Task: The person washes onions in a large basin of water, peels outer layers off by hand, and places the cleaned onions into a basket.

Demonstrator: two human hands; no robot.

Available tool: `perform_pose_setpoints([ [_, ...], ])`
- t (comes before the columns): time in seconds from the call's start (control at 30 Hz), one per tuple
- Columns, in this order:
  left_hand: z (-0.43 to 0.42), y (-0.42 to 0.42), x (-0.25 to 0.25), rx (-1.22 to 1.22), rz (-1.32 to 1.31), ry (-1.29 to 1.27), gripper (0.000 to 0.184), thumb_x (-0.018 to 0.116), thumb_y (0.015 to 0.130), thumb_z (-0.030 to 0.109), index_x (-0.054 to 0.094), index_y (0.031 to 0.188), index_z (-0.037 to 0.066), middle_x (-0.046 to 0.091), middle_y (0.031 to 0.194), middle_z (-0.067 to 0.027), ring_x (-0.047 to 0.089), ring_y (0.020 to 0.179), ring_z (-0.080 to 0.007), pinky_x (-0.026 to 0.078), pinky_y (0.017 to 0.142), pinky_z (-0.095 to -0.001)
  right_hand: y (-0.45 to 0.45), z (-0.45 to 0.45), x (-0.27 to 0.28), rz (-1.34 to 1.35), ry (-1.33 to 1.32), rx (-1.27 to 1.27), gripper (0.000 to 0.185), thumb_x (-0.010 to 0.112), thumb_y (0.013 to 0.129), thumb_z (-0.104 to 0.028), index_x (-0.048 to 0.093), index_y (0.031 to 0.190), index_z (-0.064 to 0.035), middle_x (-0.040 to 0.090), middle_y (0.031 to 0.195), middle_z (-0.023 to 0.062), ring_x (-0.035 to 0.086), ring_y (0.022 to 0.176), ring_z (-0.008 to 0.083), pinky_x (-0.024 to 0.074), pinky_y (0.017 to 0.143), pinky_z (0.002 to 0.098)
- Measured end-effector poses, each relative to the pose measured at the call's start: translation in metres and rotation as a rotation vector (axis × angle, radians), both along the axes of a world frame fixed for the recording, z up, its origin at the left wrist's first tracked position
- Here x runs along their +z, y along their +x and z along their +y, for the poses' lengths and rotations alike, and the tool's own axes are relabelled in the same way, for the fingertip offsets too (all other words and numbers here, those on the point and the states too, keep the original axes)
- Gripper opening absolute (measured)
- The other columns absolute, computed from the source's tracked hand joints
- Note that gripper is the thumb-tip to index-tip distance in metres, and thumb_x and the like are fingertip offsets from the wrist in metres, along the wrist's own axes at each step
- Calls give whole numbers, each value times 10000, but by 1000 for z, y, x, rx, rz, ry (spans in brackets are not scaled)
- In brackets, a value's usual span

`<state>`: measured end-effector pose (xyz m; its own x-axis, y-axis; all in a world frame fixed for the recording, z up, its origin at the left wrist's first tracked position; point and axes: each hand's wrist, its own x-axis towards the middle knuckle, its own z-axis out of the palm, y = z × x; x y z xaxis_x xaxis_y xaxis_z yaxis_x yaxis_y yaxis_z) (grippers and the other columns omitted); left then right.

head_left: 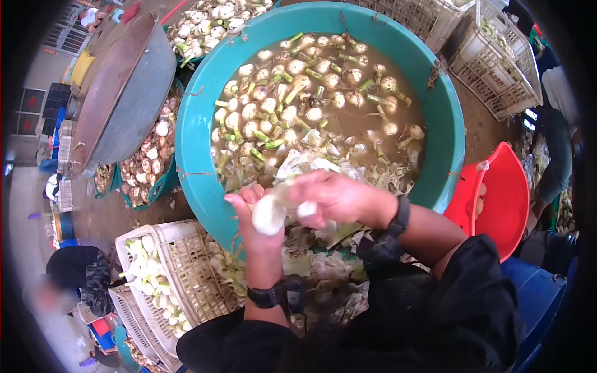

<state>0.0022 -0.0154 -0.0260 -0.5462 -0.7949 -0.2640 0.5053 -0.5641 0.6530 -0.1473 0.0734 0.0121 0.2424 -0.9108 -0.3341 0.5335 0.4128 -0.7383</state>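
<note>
A white garlic bulb [268, 215] rests in my left hand [250, 227], whose fingers are closed around it in front of the tub. My right hand [333, 194] is slightly blurred, its fingers curled beside the bulb's upper end. Pale, smeared garlic skin [284, 188] appears between the bulb and those fingers. Beyond both hands stands a large teal tub [200, 155] of brown water, where many garlic bulbs [292, 112] with short green stems float. Loose peelings [317, 163] gather along its near side and lie below my arms.
At left, a white plastic crate [193, 267] holds pale bulbs. A red basin [505, 199] and a blue barrel [533, 298] stand at right. A metal wheelbarrow [127, 93] leans near unpeeled garlic [152, 152]. More crates [494, 71] stand upper right. Another person [78, 270] bends at lower left.
</note>
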Motion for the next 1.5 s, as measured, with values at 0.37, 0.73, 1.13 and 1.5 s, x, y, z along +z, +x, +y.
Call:
perform_pose_setpoints([
  [0.37, 7, 31, 9, 294, -184, 117, 349, 468, 856, 456, 515, 838, 111, 548, 739, -8, 554, 692, -130, 464, 574, -279, 23, -7, -9, 613, -422, -299, 141, 645, 752, -80, 632, 871, -6, 634, 819, 126, 614, 721, 191, 471, 655, 294],
  [0.73, -41, 193, 66, 1226, -223, 122, 338, 488, 846, 390, 461, 837, 53, 516, 767, -52, 494, 616, -131, 436, 519, -257, -166, 31, -149, 1789, 839, -361, 294, 555, 730, -295, 647, 897, -71, 590, 1046, 143, 530, 1008, 291, 409, 832, 385],
  [1.13, 37, -61, 22, -44, -566, -82, 621, 335, 850, 604, 391, 1211, 102, 549, 926, -64, 515, 714, -125, 406, 567, -255, -6, -21, -31, 1091, -479, -920, 514, 582, 793, -18, 391, 1268, -73, 529, 1056, 123, 592, 832, 209, 487, 643, 272],
  [1.5, 16, -20, 19, -108, -724, -269, 193, 656, 748, 201, 587, 858, 58, 561, 752, 23, 484, 619, -36, 365, 518, -185, 24, 8, -32, 1538, -743, -155, 104, 529, 748, -132, 490, 675, -68, 527, 523, 106, 553, 482, 270, 443, 448, 377],
])
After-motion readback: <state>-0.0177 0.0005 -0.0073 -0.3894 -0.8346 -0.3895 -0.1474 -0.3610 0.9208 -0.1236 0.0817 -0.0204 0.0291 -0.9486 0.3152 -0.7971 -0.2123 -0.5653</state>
